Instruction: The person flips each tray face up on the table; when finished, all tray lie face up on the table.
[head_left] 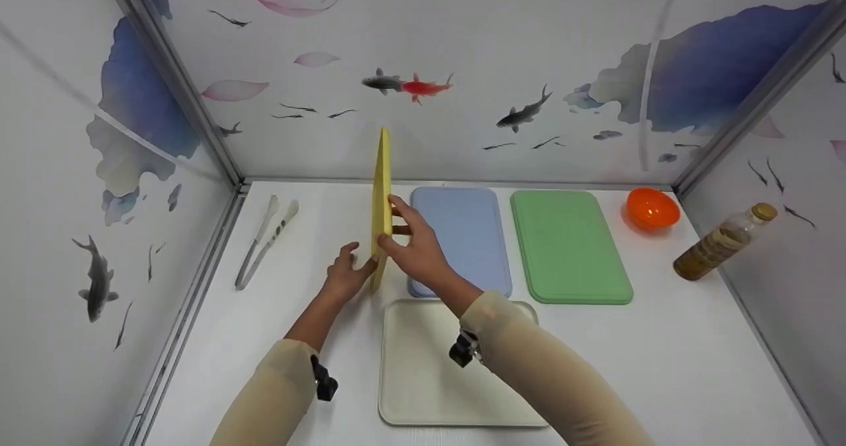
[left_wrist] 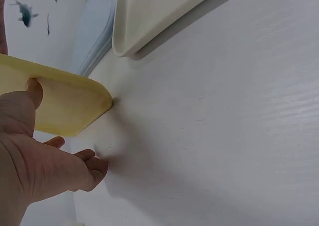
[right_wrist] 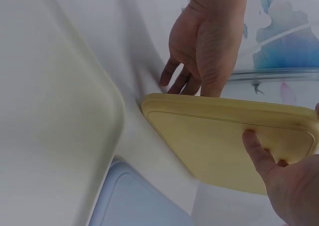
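Yellow board (head_left: 382, 185) | upright | between left grip (head_left: 344, 281) and right grip (head_left: 422, 246)

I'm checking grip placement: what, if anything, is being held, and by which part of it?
The yellow board, held upright: the right hand holds it at its near edge, while the left hand touches its left face lower down.

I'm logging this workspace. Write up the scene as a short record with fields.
left hand: thumb touching the yellow rectangular board
right hand: gripping that board
board's pose: upright, edge-on to the head camera
lying flat: pale blue rectangular board, green rectangular board, cream rectangular tray
left: silver V-shaped tongs with whitish ends
right: round orange bowl, clear bottle of brown liquid
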`<state>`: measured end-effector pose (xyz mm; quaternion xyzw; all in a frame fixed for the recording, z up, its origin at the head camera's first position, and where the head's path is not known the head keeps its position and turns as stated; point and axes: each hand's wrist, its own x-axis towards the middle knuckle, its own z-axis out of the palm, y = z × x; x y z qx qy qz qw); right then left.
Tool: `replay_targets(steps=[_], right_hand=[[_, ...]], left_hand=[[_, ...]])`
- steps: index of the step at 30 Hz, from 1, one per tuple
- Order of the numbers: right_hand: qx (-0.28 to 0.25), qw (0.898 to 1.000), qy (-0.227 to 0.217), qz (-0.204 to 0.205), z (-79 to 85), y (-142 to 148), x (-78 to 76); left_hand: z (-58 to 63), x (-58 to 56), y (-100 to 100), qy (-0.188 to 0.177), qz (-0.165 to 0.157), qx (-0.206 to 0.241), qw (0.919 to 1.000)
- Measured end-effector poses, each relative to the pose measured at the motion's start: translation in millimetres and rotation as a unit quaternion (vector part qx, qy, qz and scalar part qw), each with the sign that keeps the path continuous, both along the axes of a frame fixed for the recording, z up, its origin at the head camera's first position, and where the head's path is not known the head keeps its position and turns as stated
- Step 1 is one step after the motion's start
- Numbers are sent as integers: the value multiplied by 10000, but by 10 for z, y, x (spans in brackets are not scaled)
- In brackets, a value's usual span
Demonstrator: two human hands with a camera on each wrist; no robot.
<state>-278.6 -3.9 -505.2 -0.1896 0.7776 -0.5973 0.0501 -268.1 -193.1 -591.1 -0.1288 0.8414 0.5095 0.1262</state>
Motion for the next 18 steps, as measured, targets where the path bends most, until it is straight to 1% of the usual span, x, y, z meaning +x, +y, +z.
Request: replay_targets(steps=[6, 11, 14, 18], right_hand=[[-443, 9985, -301, -135, 18, 23, -5], [-703, 9960, -497, -238, 2, 42, -23], [-963, 9931, -604, -301, -33, 60, -39], [-1283, 9885, -708, -377, -66, 88, -40]], left_hand=[[16, -4, -8, 121, -81, 91, 9999], [8, -8, -24, 48, -116, 167, 9998], [2, 0, -38, 29, -128, 349, 9993], [10, 12, -52, 110, -172, 652, 9977]])
